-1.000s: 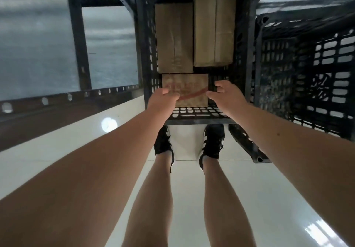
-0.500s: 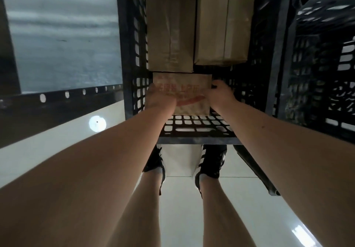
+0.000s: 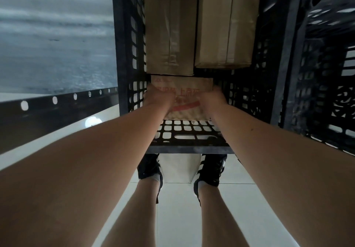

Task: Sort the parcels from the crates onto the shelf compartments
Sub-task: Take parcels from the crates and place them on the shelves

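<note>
inside the crate (image 3: 192, 138), left hand (image 3: 160, 98) and right hand (image 3: 213, 100) grip the parcel (image 3: 187, 98) between them.

A single wide-angle camera sits on the person's head and looks steeply down and a little forward. The bare forearms run up from the lower corners to the left hand (image 3: 159, 98) and right hand (image 3: 213, 99), which grip the printed parcel (image 3: 189, 102) near the middle of the frame. The black crate (image 3: 192, 147) fills the upper centre, seen from above and close by; a second crate (image 3: 326, 70) is cut by the right edge. Below, the view falls past the legs to the shoes (image 3: 149, 170) and the pale floor (image 3: 178, 218). Straight lines bow toward the edges.
</note>
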